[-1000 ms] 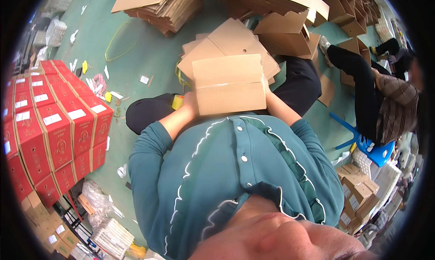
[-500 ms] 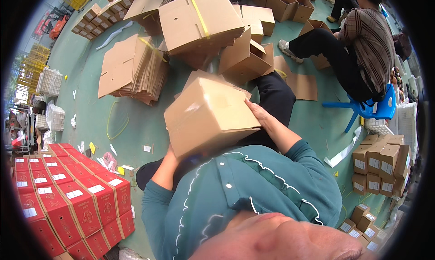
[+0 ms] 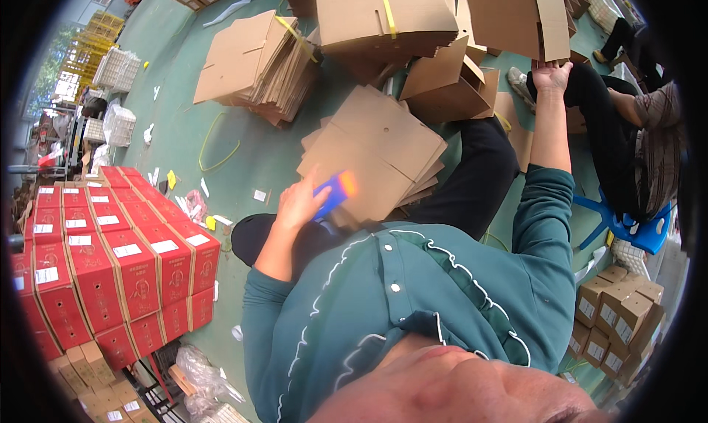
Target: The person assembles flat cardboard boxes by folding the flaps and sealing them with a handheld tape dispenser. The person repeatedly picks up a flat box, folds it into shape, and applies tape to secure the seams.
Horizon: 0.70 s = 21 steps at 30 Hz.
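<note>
Brown cardboard box (image 3: 509, 17) at upper right in the head view: the right hand (image 3: 552, 76) touches its lower edge, fingertips partly hidden, so whether they grip I cannot tell. The left hand (image 3: 299, 202) clasps a blurred blue-and-orange handheld tool (image 3: 333, 197) near flattened cartons (image 3: 376, 143) on the floor (image 3: 254, 154).

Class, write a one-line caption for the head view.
Left hand holding a blue-and-orange object, right hand touching a cardboard box, flat cardboard sheets on the floor.
</note>
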Motion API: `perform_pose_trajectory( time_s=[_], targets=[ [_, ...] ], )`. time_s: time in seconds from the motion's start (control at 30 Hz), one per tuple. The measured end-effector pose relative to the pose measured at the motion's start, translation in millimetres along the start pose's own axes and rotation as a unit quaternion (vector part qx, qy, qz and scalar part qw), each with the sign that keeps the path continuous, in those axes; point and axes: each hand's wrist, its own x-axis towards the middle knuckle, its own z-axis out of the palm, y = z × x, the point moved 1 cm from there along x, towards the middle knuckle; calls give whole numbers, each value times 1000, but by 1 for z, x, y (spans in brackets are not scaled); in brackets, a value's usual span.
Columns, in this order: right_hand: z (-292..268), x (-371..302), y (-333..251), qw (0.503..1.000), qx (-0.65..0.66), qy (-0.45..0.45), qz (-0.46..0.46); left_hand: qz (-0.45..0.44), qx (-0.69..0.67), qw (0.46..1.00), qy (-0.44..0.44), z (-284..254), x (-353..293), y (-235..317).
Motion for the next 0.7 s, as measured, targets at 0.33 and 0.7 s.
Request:
perform_pose_trajectory(
  time_s=[0.33,0.7],
  targets=[
    [-110,-140,292,541,-759,-362,-30,-217,-236,939,128,34,25,-41],
    [-60,-155,304,425,-829,-354,80,-24,-206,966,152,188,34,-72]
  ],
)
